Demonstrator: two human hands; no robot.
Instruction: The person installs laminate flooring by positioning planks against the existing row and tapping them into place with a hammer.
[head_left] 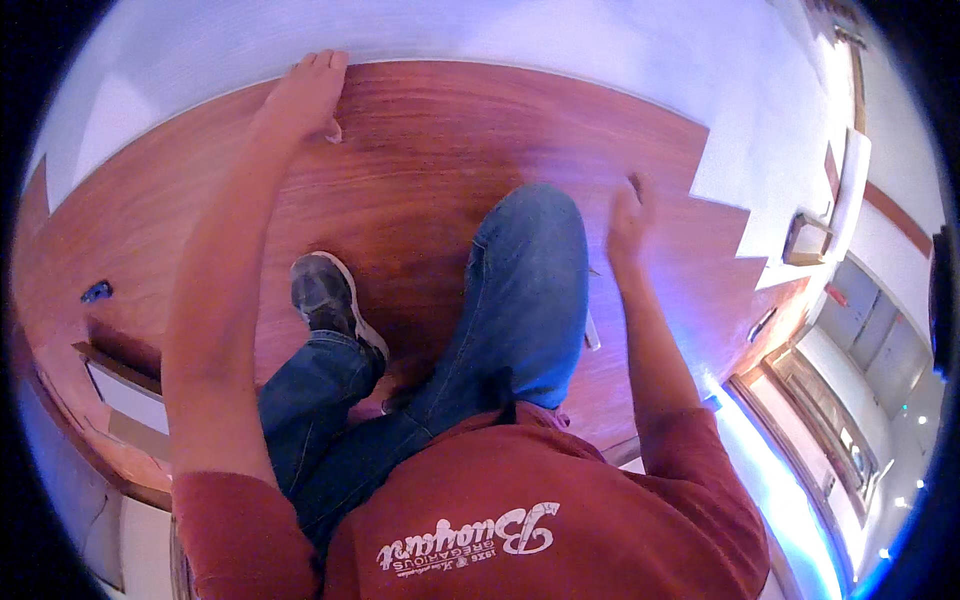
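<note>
Reddish wood-look flooring point(420, 130) spreads under me, and a pale whitish surface point(420, 30) lies beyond its far edge. My left hand point(308, 95) reaches far forward and rests at that edge. Its fingers stretch over onto the pale surface, and the thumb lies on the wood. Off to the right, my right hand point(629, 225) is raised above the flooring beside my bent knee. Its fingers are curled and slightly smeared by motion. A small dark spot shows at its fingertips, too unclear to name.
The flooring's edge steps at the right. A small dark-blue object point(97, 292) lies far left, near a pale board-like piece point(128, 398). A thin whitish object point(592, 334) shows beside my knee. A small frame-like box point(808, 240) stands right. Bright light strikes the lower right.
</note>
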